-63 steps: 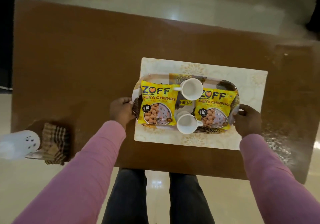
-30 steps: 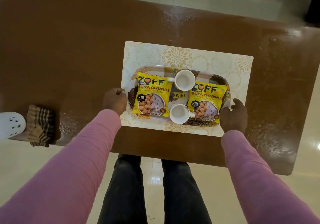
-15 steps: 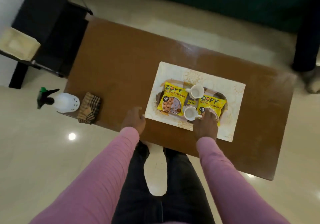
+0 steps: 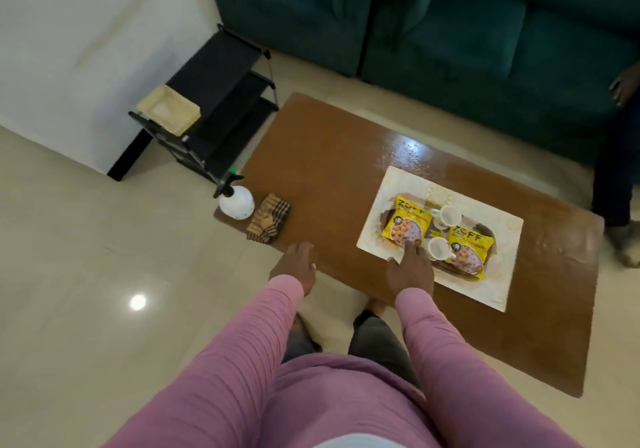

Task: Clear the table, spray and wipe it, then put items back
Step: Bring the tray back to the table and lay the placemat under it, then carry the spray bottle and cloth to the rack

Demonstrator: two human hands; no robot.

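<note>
Tray [image 4: 381, 219] — right hand [image 4: 410, 269] reaching, left hand [image 4: 294, 266] hovering.

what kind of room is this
Most likely a home living room: a teal sofa stands behind a low brown coffee table, which carries a tray with cups and snack packets, on a glossy tiled floor.

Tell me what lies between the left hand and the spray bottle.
The folded checked cloth lies on the table between the left hand and the spray bottle, right beside the bottle. Nothing else visible is in the way.
</note>
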